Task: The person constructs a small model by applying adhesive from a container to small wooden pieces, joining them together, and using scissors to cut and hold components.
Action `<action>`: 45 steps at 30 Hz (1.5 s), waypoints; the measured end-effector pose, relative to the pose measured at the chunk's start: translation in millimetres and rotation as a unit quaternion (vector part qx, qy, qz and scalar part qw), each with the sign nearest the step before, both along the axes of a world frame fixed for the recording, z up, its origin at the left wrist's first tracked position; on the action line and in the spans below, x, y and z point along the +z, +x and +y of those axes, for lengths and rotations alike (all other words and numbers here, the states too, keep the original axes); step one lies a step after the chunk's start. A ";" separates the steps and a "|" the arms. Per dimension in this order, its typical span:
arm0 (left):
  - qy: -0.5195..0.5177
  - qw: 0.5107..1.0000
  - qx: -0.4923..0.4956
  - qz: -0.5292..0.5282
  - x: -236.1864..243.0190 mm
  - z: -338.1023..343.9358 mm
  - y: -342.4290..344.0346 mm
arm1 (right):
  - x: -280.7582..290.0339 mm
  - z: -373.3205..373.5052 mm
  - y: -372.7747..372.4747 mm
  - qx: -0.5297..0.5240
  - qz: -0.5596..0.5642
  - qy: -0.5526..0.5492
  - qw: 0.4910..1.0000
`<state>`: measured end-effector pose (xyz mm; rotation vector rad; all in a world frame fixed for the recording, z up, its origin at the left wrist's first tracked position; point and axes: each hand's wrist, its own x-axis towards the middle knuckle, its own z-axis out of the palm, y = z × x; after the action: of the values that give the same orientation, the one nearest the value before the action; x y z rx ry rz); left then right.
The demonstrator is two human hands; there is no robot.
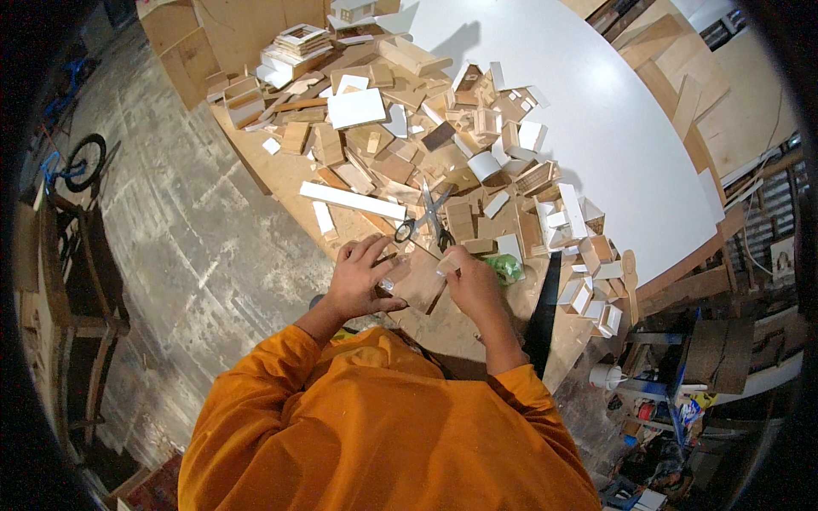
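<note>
My left hand (362, 277) rests on a flat brown board (419, 285) at the near table edge, its fingers stretched and apart. By its thumb lies a small shiny clear thing (388, 284), too small to name. My right hand (475, 285) is closed in a pinch on a small pale piece (446, 265) over the board's right side; its exact kind is unclear. A thin dark line, perhaps a stick, runs from there toward the scissors (428, 213). Those lie with blades spread just beyond both hands. Crumpled green plastic (506, 269) sits right of my right hand.
Wood offcuts and blocks (392, 162) heap across the table beyond my hands. A long white strip (352, 201) lies on the left. Small box-like wooden pieces (588, 298) and a wooden spoon-shaped piece (630, 281) line the right side. A white panel (588, 94) covers the far right.
</note>
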<state>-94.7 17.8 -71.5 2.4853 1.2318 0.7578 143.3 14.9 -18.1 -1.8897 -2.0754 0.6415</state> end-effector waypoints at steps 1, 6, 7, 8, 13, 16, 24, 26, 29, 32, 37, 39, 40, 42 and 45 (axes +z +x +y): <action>-0.001 1.000 -0.001 0.000 -0.2 0.1 0.3 | -0.6 -0.3 -0.1 0.003 -0.004 -0.001 1.000; 0.002 1.000 0.000 0.002 1.5 1.1 0.2 | 5.7 1.4 -0.2 0.014 0.015 -0.010 1.000; 0.003 1.000 -0.001 0.000 1.9 1.3 0.2 | 6.1 1.8 0.0 0.016 0.022 -0.007 1.000; 0.004 1.000 -0.001 0.001 2.1 1.4 0.3 | 6.4 2.0 -0.1 0.019 0.028 -0.005 0.999; 0.009 1.000 0.001 0.008 1.8 1.6 0.3 | 0.8 4.4 -2.2 0.003 0.004 -0.013 1.000; 0.011 1.000 -0.001 0.010 2.7 1.5 0.7 | 1.7 7.5 -1.8 -0.002 0.013 -0.032 0.999; 0.013 1.000 -0.001 0.007 3.6 1.0 1.8 | -9.7 -2.3 17.8 -0.105 0.187 0.133 0.968; 0.016 1.000 0.004 0.010 1.9 1.2 2.0 | 7.9 -5.1 28.5 -0.137 0.235 0.146 0.951; 0.018 1.000 0.006 0.007 -0.8 -0.3 2.9 | 38.0 -13.9 52.5 -0.187 0.175 0.178 0.950; 0.019 1.000 0.000 0.008 -1.7 0.3 3.4 | 37.0 -20.4 74.1 -0.196 0.140 0.182 0.953; 0.019 1.000 0.001 0.021 -2.7 0.3 3.8 | 32.1 -27.7 77.0 -0.187 0.031 0.172 0.967; 0.019 1.000 -0.001 0.019 -3.5 0.5 3.5 | 29.1 -26.7 79.2 -0.179 0.016 0.189 0.966; 0.020 1.000 -0.002 0.018 -3.8 0.4 3.4 | 28.5 -25.2 80.2 -0.174 0.009 0.197 0.965; 0.019 1.000 -0.001 0.017 -2.9 -0.2 3.0 | 30.8 -21.5 79.7 -0.157 -0.002 0.199 0.967; 0.020 1.000 -0.002 0.023 -1.8 -0.2 3.6 | 26.8 -13.2 80.1 -0.125 -0.025 0.195 0.972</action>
<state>-91.1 17.7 -73.3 2.5507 1.2374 0.7363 223.4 1.7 8.7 -1.8979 -1.7839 0.1147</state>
